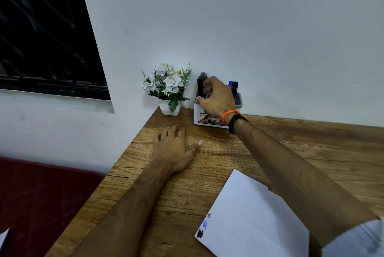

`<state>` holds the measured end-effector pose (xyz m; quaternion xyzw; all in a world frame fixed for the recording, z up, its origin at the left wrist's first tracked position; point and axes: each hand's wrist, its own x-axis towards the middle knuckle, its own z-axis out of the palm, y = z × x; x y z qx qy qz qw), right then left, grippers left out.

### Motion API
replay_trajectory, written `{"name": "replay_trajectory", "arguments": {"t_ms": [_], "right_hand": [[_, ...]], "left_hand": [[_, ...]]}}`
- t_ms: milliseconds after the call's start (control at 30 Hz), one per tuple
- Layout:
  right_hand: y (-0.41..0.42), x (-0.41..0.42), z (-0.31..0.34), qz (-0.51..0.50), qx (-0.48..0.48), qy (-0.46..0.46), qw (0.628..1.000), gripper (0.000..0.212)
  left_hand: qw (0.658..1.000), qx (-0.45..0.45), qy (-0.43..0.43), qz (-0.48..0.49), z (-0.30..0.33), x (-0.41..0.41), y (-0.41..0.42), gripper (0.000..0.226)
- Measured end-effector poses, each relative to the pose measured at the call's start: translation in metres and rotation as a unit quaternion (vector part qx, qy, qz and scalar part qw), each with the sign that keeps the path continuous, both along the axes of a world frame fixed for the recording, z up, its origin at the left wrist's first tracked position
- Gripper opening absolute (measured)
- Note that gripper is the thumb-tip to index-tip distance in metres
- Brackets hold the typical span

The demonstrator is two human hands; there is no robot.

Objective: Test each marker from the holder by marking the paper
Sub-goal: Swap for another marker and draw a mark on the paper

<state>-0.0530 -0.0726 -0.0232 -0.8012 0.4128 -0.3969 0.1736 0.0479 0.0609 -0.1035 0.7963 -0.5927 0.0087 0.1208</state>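
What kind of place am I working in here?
Probably a home or small office desk set against a wall. A wooden desk carries a marker holder, a potted flower and a paper with test marks; a dark window sits to the left.

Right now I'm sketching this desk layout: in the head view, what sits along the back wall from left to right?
Window → flower pot → black marker → right hand reaching into the marker holder.
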Motion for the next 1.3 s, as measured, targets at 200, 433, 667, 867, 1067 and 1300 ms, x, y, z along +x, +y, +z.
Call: {"name": "replay_trajectory", "arguments": {"t_ms": [200,433,667,867,1067,1300], "right_hand": [[-0.001,-0.001,0.003,-0.014,0.01,-0.054,0.998,0.023],[0.023,-0.016,0.036,0.014,-0.045,-0.237,0.97,0.018],[0.061,-0.054,0.013,0.118,0.108,-0.219,0.962,0.012],[0.098,-0.101,-0.027,0.132,0.146,-0.153,0.969,0.008],[0.11,-0.126,-0.042,0.142,0.174,-0.127,0.966,0.021],[0.101,-0.14,-0.036,0.183,0.226,-0.08,0.954,0.017]], "left_hand": [[1.0,0.002,-0.003,0.003,0.0,0.0,0.0,0.08],[1.0,0.009,0.008,0.003,0.002,0.0,0.001,0.079],[0.965,-0.152,0.208,-0.058,0.024,-0.011,0.006,0.066],[0.801,-0.25,0.52,-0.16,0.05,-0.038,0.026,0.04],[0.806,-0.209,0.525,-0.176,0.045,-0.053,0.033,0.016],[0.781,-0.207,0.572,-0.144,0.045,-0.04,0.032,0.037]]}}
